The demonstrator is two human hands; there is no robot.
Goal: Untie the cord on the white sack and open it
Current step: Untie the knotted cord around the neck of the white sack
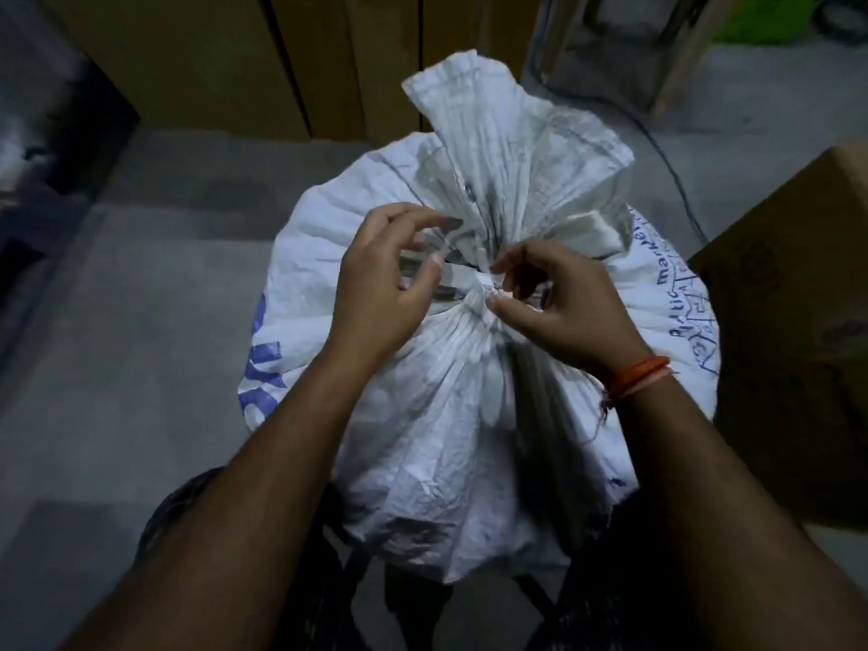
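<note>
A full white woven sack (pixel 451 415) with blue print stands upright in front of me, its neck gathered and its loose top flaring up behind. A pale cord (pixel 469 279) is tied round the gathered neck. My left hand (pixel 385 284) is at the left of the knot, thumb and curled fingers pinching a strand of the cord. My right hand (pixel 559 303), with an orange thread band on its wrist, pinches the knot from the right between thumb and forefinger. The sack stays bunched shut.
A brown cardboard box (pixel 798 345) stands close on the right. Tan panels (pixel 235 54) line the back. A wooden stool frame (pixel 657 54) and a dark cable (pixel 671 166) lie behind the sack. Grey concrete floor (pixel 141 298) spreads to the left.
</note>
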